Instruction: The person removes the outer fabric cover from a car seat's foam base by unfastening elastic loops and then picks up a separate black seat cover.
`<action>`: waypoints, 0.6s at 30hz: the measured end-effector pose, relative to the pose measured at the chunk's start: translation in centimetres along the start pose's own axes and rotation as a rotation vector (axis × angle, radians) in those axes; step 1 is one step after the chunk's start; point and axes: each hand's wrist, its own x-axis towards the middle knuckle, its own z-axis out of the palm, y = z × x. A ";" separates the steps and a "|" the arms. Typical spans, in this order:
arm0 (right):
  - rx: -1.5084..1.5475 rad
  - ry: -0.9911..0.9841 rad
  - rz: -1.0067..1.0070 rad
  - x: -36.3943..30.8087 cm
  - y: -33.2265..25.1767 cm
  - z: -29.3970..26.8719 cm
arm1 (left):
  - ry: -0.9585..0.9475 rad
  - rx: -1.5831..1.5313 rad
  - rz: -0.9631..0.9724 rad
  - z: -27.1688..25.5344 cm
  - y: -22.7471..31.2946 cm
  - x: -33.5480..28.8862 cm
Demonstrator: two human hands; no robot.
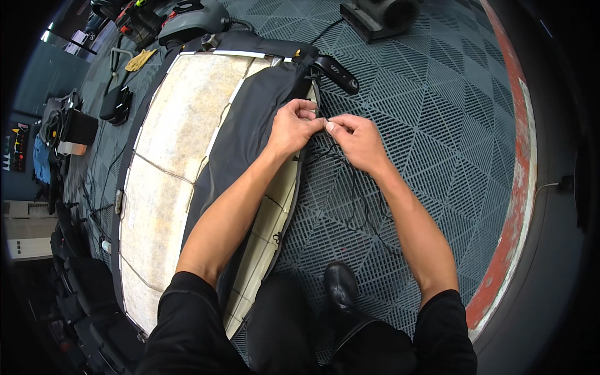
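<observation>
A long car seat part (165, 147) lies in front of me, its pale, stained padding facing up. Black cover material (240, 128) is folded along its right side, and thin wires cross the padding. At the far right edge of the seat part, my left hand (292, 129) and my right hand (359, 144) meet fingertip to fingertip. Both pinch a thin black cord, mostly covered by the fingers. Loose loops of black cord (354, 206) trail below my right hand to the floor. Just beyond my hands, a black plastic trim piece (337, 73) sticks out from the seat part's corner.
Grey grid tiles (431, 150) cover the floor, bordered on the right by a worn red and white edge (522, 156). A dark blower-like machine (381, 19) stands at the back. A grey machine (194, 22), a yellow cloth (139, 60) and a black bin (80, 127) are left.
</observation>
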 end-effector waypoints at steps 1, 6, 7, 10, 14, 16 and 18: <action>0.017 -0.028 0.054 0.3 -0.7 -0.6 | -0.003 0.036 -0.027 0.1 0.4 0.2; -0.017 0.043 -0.016 2.7 0.6 -3.9 | -0.275 -0.355 -0.170 -0.4 1.5 0.8; -0.035 0.035 0.008 3.0 0.5 -4.3 | -0.313 -0.309 -0.155 -1.1 1.7 1.0; -0.092 0.023 0.033 3.7 0.4 -4.9 | -0.384 -0.325 -0.218 -2.3 2.0 1.6; -0.137 0.044 0.096 4.4 -0.1 -4.7 | -0.342 -0.198 -0.051 -2.3 1.8 2.7; -0.123 0.043 0.094 4.7 -0.7 -4.5 | -0.263 -0.061 0.032 -3.2 1.5 3.6; -0.114 0.039 0.094 4.8 -0.7 -4.0 | -0.203 -0.201 0.008 -3.8 1.3 4.6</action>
